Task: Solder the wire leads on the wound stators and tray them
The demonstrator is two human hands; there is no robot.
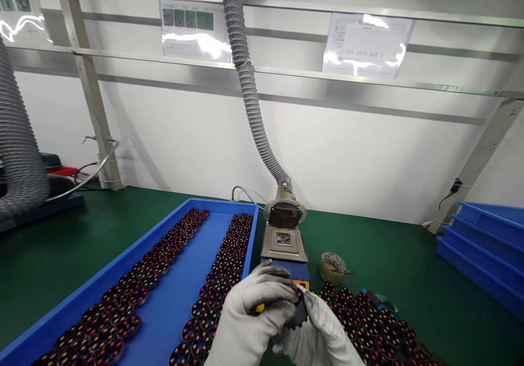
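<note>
In white gloves with darkened fingertips, my left hand [262, 308] and my right hand [325, 325] meet at the bottom centre. Between them is a black round part [300, 312] with small prongs along its lower edge. Fingers of both hands close on it, and the left fingers hide some of it. Just beyond stands a bench unit [284, 240] with a steel top and a small square opening holding shiny metal. Many similar round parts with red and yellow dots, a pile [376, 328], lie to the right of my right hand.
Left of my hands, a long blue tray [172, 267] holds two bands of round parts. A round tub [332, 267] with a tool in it sits right of the unit. A grey duct hose [245, 76] hangs above. Stacked blue trays [483, 257] stand far right.
</note>
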